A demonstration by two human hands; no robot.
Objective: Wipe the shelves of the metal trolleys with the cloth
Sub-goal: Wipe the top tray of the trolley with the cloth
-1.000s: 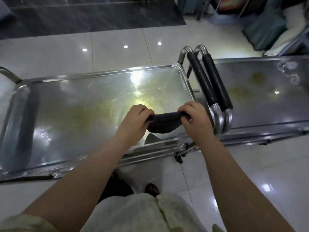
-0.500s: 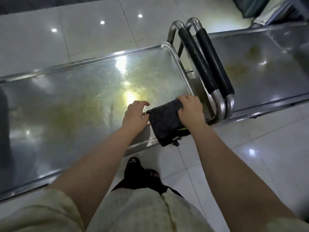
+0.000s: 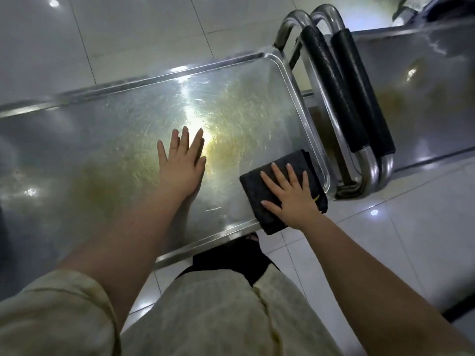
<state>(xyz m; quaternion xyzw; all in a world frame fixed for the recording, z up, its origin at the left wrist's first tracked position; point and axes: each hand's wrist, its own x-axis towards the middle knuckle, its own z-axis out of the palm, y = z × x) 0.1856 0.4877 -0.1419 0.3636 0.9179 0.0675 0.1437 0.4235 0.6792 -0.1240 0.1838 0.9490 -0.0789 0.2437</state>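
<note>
Pressing cloth (image 3: 254, 191) onto trolley shelf (image 3: 115, 140)

We see a dim, cool-toned scene lit from overhead — the strongest glare is a white-yellow burst on the trolley shelf (image 3: 246, 119) just past the left hand (image 3: 181, 168), and small round lamp reflections dot the glossy floor tiles (image 3: 411, 227). A soft shadow lies beside the left forearm and the shelf's far left falls into darkness. The wide lens bows the shelf rim and the handles (image 3: 341, 93) — the corners look soft and smeared.
</note>
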